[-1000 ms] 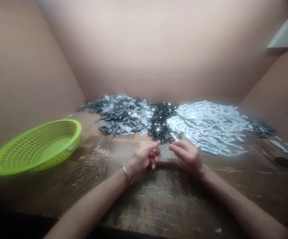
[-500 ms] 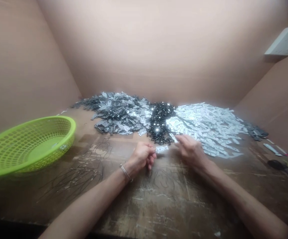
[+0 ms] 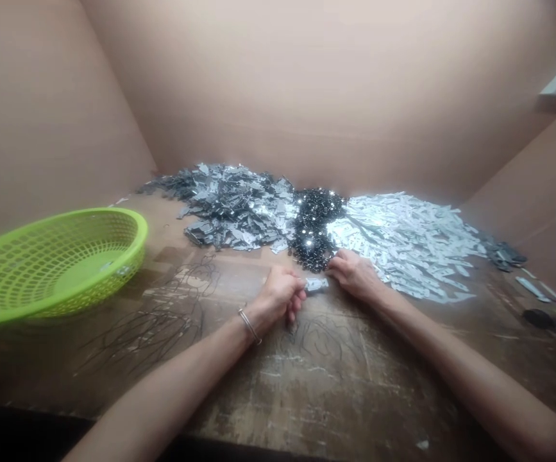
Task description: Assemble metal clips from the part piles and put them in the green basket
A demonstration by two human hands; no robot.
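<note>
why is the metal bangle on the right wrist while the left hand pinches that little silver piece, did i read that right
Not quite: the metal bangle is on the left wrist, not the right, as the head view shows. The left hand does pinch the small silver metal piece.

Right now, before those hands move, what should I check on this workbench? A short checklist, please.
Silver metal piece pinched in the left hand: ok.
Right hand touching that piece: cannot tell.
Pile of small black parts beside the right hand: ok.
Lime-green plastic basket upright on the wooden bench: ok.
Bench under the hands free of thin black strands: not ok.
</note>
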